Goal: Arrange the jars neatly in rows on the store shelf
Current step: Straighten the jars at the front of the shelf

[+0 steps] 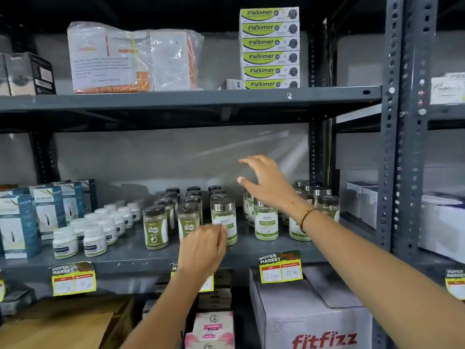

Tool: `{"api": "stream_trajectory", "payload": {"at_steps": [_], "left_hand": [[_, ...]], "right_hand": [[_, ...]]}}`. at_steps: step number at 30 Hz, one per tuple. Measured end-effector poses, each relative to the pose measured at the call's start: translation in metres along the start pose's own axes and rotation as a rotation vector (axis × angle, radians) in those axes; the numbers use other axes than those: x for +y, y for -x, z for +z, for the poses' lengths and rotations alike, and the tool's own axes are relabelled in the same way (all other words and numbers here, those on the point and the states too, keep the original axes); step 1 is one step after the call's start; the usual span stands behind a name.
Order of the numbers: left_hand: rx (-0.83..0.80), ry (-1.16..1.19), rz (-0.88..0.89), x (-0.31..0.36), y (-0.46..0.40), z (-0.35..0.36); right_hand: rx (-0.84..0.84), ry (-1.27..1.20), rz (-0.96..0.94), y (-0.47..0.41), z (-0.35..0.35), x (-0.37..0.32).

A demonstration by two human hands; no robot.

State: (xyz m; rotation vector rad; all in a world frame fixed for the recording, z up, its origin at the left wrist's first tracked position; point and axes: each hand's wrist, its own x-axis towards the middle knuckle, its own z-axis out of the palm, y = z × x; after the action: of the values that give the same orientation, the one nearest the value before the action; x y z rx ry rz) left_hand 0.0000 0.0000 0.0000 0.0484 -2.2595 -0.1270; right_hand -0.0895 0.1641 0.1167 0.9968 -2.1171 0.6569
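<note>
The jars stand upright on the middle shelf (141, 260), long axes vertical, labels facing out, in rows running front to back. The left hand (201, 245) pinches the silver-lidded jar (224, 217) at the front, grip closed on its label. The right hand (266, 185) hovers above the right-side jars (266, 220), fingers spread, grip released.

Shop, retail shelving aisle. Evidence: grey slotted-steel shelf (191, 99) units stocked with goods in multiples; yellow "Super Market" price tags (280, 269) clipped to the shelf edge, prices handwritten; green-labelled jars (224, 221) in rows at 6 o'clock; white bottles (94, 239) at 8 o'clock; stacked "Fleximer" cartons (269, 49) at 1 o'clock; a "fitfizz" carton (312, 316) at 5 o'clock.
</note>
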Motion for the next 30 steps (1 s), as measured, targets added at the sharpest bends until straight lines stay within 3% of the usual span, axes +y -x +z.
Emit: {"api": "stream_trajectory", "payload": {"at_steps": [6, 15, 24, 30], "left_hand": [[-0.175, -0.085, -0.108, -0.004, 0.027, 0.034], [-0.12, -0.112, -0.17, -0.003, 0.028, 0.056], [-0.103, -0.101, -0.164, -0.002, 0.032, 0.06], [-0.15, -0.103, -0.153, -0.003, 0.034, 0.058]], "right_hand": [[-0.288, 0.086, 0.023, -0.002, 0.033, 0.002], [-0.502, 0.219, -0.021, -0.022, 0.074, 0.0], [-0.454, 0.083, 0.058, -0.029, 0.081, 0.001], [-0.295, 0.083, 0.034, -0.024, 0.068, -0.001]]}}
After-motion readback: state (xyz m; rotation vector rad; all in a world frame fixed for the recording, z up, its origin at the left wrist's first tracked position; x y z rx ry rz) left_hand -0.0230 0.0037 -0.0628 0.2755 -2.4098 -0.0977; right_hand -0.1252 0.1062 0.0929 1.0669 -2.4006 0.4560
